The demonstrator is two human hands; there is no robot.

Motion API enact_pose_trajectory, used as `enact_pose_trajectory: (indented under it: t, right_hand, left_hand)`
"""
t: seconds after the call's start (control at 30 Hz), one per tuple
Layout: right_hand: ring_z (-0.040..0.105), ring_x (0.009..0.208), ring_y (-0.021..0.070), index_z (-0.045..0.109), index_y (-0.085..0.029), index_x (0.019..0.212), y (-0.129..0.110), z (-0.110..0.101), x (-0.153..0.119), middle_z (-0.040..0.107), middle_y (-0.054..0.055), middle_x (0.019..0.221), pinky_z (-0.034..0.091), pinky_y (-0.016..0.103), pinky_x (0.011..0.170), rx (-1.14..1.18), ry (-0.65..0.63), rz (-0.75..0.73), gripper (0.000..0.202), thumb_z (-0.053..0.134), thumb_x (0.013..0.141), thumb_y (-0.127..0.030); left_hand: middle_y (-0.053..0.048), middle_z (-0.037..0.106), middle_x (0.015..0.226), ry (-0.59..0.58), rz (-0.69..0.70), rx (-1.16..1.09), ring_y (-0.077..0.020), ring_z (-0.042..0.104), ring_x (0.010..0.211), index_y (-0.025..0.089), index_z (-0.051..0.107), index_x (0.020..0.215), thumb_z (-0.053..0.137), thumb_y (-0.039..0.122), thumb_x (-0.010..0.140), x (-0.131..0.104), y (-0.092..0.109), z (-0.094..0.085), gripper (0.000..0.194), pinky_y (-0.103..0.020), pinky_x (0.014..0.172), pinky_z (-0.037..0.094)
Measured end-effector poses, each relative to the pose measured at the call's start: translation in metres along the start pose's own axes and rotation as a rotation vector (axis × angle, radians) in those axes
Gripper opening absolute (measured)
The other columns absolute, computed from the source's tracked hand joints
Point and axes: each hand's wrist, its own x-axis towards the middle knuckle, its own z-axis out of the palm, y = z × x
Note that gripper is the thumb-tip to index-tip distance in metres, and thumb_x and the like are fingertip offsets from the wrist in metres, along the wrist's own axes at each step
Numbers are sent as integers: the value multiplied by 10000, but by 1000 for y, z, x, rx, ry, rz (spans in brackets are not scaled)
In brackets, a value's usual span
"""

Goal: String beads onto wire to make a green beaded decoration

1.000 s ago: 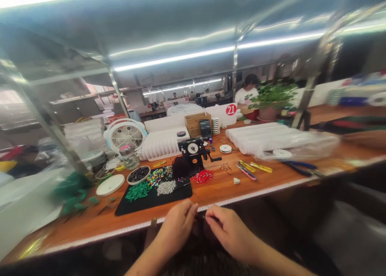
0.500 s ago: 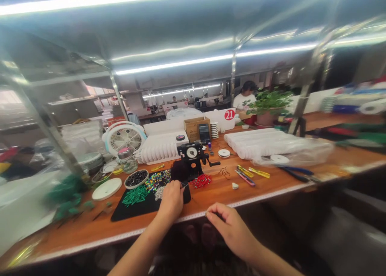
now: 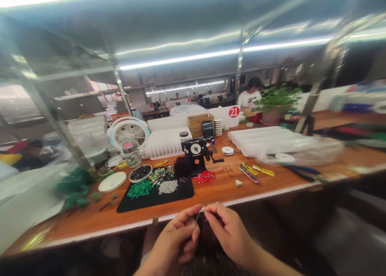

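the left hand (image 3: 181, 236) pinches a thin rod (image 3: 198, 216) between thumb and fingers; the right hand (image 3: 227, 232) closes thumb and forefinger on a tiny pale piece (image 3: 202, 210) at its upper end, too small to make out. both lie just in front of the bench (image 3: 211, 192) edge, so a loose pinch could drop either out of sight, and a slip might jab a fingertip. a careless arm could scatter the silvery beads (image 3: 168, 187), heaped grainy and loose on the flat black mat (image 3: 184, 192). beside them lie slender green tubes (image 3: 139, 189) and a mound of multicoloured beads (image 3: 159, 176); glossy black beads (image 3: 140, 172) fill a shallow round dish.
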Motion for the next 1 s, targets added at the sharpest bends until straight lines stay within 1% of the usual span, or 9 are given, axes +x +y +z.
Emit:
enact_pose_trajectory:
  t: [0.17,0.33,0.47,0.57,0.7,0.8,0.83,0.9,1.0]
  right_hand:
    - [601,696,155,593,-167,874,0,0,0,642,50,777,464,244,663,-34,-25,-29,214,413,917,-274]
    - [610,720,153,594,-173,900,2,0,-1,651,50,810,470,241,684,-59,-13,-75,179,428,905,-240]
    - [619,733,152,587,-180,910,2,1,-2,659,49,822,472,241,693,-88,-15,-102,168,423,905,-218]
    - [613,727,152,577,-180,913,1,0,-2,654,53,820,468,246,686,-137,-23,-161,175,404,910,-200]
    - [580,675,146,566,-182,812,-2,-1,-1,623,39,743,442,246,647,-255,-105,-264,219,373,916,-169]
    - [564,675,151,567,-183,779,-2,0,-2,615,37,726,421,257,648,-309,-192,-293,246,364,916,-164]
    - [562,679,151,571,-182,788,-2,1,-3,618,38,736,417,258,647,-294,-207,-269,236,373,916,-175]
    - [554,673,143,569,-180,819,-1,1,-4,617,34,751,413,249,632,-196,-212,-148,187,414,914,-226]
    - [501,557,104,539,-176,817,1,1,-3,579,4,686,385,211,519,92,-232,154,239,423,924,-356]
  left_hand:
    - [33,465,604,-10,6,-29,-29,221,396,156,526,1159,662,209,750,3,-3,-2,434,-141,346,97]
    - [33,462,601,-25,25,-36,-30,228,395,142,546,1116,661,209,745,3,-4,-2,395,-141,338,108]
    - [37,459,584,-6,16,-38,-29,232,393,141,553,1103,675,213,731,3,-3,-1,398,-139,345,104]
    - [32,477,586,22,25,-27,-32,248,389,140,550,1106,682,228,727,5,-4,-2,410,-148,347,118]
    - [1,548,642,77,50,24,-44,332,411,146,554,1075,727,280,704,11,-12,-6,430,-160,372,167]
    - [13,542,624,123,98,87,-47,342,436,149,585,946,782,382,641,12,-17,-7,431,-160,397,183]
    - [15,539,620,145,130,128,-52,358,462,144,595,880,795,410,617,11,-17,-7,424,-155,415,209]
    - [12,536,616,203,208,230,-64,390,524,132,596,750,806,444,594,8,-16,-4,407,-149,469,272]
    - [42,467,534,257,238,269,-57,328,486,136,559,660,785,486,606,4,-15,-2,420,-156,459,249]
